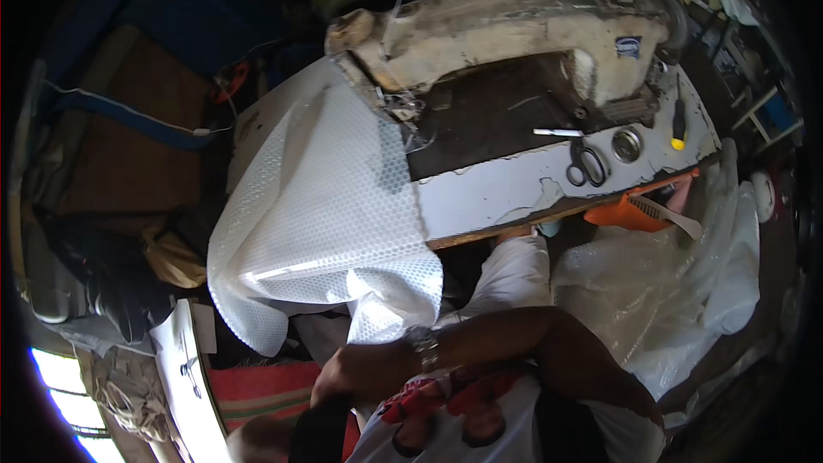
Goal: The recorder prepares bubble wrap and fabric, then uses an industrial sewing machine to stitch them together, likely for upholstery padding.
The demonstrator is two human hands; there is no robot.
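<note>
My right forearm reaches across my body to the left, a metal watch [423,348] on its wrist. My right hand [341,372] is by my left side, below a sheet of bubble wrap [317,206]; its fingers are turned away, so what it holds is hidden. A blurred bit of my left arm shows at the lower edge, while my left hand is out of sight. The bubble wrap drapes over the table's left part and hangs off the front. Its far edge lies by the needle end of an old, worn cream sewing machine [506,30].
On the peeling white tabletop [480,201] lie black scissors [586,163], a small white stick [557,132], a round metal piece [627,144] and a yellow-tipped screwdriver [679,124]. An orange holder [630,213] hangs at the front edge. Clear plastic sheeting [651,291] is heaped at right.
</note>
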